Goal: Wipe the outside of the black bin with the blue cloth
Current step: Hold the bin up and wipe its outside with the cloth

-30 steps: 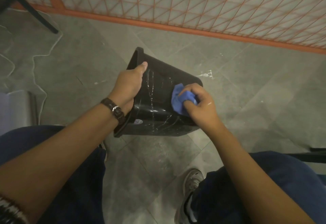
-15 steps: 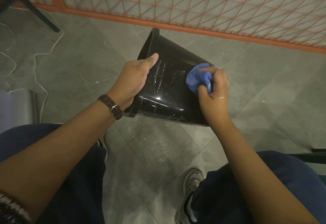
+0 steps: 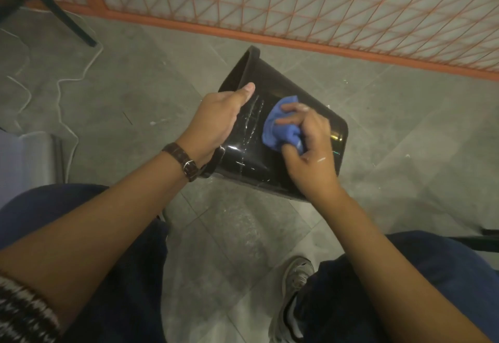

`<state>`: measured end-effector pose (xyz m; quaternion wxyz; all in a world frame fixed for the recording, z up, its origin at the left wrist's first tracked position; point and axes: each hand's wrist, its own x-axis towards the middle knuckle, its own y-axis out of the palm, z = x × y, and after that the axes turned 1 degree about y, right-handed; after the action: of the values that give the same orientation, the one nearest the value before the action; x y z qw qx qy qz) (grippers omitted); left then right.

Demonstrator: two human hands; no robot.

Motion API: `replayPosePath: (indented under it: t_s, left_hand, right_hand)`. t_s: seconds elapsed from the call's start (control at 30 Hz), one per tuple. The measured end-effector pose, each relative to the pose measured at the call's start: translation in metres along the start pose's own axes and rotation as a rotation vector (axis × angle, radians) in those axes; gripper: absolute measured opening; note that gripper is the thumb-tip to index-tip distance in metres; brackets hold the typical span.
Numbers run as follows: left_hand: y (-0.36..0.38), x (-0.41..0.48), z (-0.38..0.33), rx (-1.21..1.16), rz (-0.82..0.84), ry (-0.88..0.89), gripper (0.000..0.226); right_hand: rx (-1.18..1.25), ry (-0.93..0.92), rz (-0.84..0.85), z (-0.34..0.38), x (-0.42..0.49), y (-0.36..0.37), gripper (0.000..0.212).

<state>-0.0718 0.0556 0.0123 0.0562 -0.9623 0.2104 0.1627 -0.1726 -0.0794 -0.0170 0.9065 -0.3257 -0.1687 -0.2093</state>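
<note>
Cable (image 3: pixel 67 83): white, loose on the floor (image 3: pixel 135 126) at the far left, well apart from the work; it has no part in the step.
Watch (image 3: pixel 186 163): brown strap on the left wrist, near the low end of the bin (image 3: pixel 280 83); best kept off the wet wall.
Left hand (image 3: pixel 216 121): clamps the rim (image 3: pixel 243 70), thumb flat along the outer wall, fingers hidden behind the rim. Its job, as judged, is to steady the bin against the wiping push and to turn fresh wall upward.
Streaks (image 3: pixel 252 124): pale wet lines down the wall, between the thumb and the cloth (image 3: pixel 280 126). Likely the next ground to cover, in overlapping strokes from rim to base.
Bin: black and glossy, mid-scene, held tilted on its side above the floor. Mouth to the far left, base to the right.
Cloth: blue, bunched, pressed to the upper wall just right of the streaks. A flatter fold would likely take more surface per pass.
Right hand (image 3: pixel 310 148): fingers curled round the cloth, pinning it to the wall; a pale smear on its back. Firm, even pressure is wanted, not so hard that the bin twists in the other grip.
Base (image 3: pixel 336 143): rounded corner at the right, with specks; whether it has been wiped cannot be told.
Underside: out of sight; needs a turn of the bin to reach.
</note>
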Motion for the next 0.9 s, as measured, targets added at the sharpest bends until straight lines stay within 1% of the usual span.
replayPosePath:
  t_s: [0.07, 0.1, 0.2, 0.27, 0.33, 0.4, 0.43, 0.47, 0.53, 0.6, 0.63, 0.67, 0.73, 0.8, 0.83, 0.9]
  left_hand:
    - [-0.002, 0.002, 0.001, 0.008, -0.019, 0.003, 0.059]
    - [-0.003, 0.002, 0.001, 0.004, -0.016, -0.001, 0.059]
    - [-0.003, 0.003, 0.003, 0.016, 0.026, -0.012, 0.059]
    - [0.0, 0.003, 0.005, 0.021, 0.029, 0.001, 0.059]
    - [0.003, 0.005, 0.007, 0.034, 0.022, 0.02, 0.057]
    - [0.002, 0.006, 0.009, 0.061, 0.029, 0.028, 0.053]
    - [0.002, 0.006, 0.01, 0.062, 0.031, 0.026, 0.053]
    - [0.001, 0.006, 0.011, 0.053, 0.032, 0.02, 0.054]
    - [0.001, 0.005, 0.012, 0.033, 0.039, 0.007, 0.058]
    - [0.003, 0.005, 0.011, 0.022, 0.05, -0.001, 0.058]
    - [0.004, 0.005, 0.011, 0.021, 0.049, 0.001, 0.057]
    - [0.003, 0.006, 0.01, 0.031, 0.042, 0.009, 0.055]
    - [0.001, 0.008, 0.01, 0.057, 0.027, 0.025, 0.052]
    - [-0.002, 0.007, 0.008, 0.067, 0.012, 0.012, 0.054]
    - [-0.003, 0.006, 0.007, 0.056, 0.005, 0.0, 0.056]
    - [-0.002, 0.006, 0.007, 0.021, 0.004, -0.028, 0.06]
  right_hand:
    - [0.058, -0.025, 0.074, 0.001, -0.002, -0.001, 0.018]
    - [0.082, -0.002, 0.066, -0.004, 0.0, -0.003, 0.016]
    - [0.133, 0.095, -0.071, -0.016, 0.007, -0.009, 0.021]
    - [0.07, 0.097, -0.088, -0.01, 0.004, -0.004, 0.025]
    - [0.025, 0.031, -0.009, 0.002, -0.001, 0.005, 0.023]
    - [0.069, -0.034, 0.101, 0.01, -0.005, 0.008, 0.021]
    - [0.093, -0.048, 0.126, 0.01, -0.004, 0.006, 0.019]
    - [0.112, -0.041, 0.119, 0.006, -0.002, 0.004, 0.017]
    - [0.121, 0.019, 0.029, -0.004, 0.003, -0.003, 0.016]
    - [0.078, 0.076, -0.04, -0.008, 0.005, -0.004, 0.021]
    - [0.048, 0.076, -0.039, -0.005, 0.005, -0.002, 0.022]
    - [0.03, 0.051, -0.011, -0.001, 0.003, 0.001, 0.022]
    - [0.053, -0.037, 0.103, 0.009, 0.0, 0.006, 0.021]
    - [0.091, -0.095, 0.185, 0.013, -0.001, 0.004, 0.02]
    - [0.097, -0.094, 0.179, 0.011, 0.0, 0.001, 0.018]
    - [0.097, -0.03, 0.072, 0.0, 0.004, -0.003, 0.016]
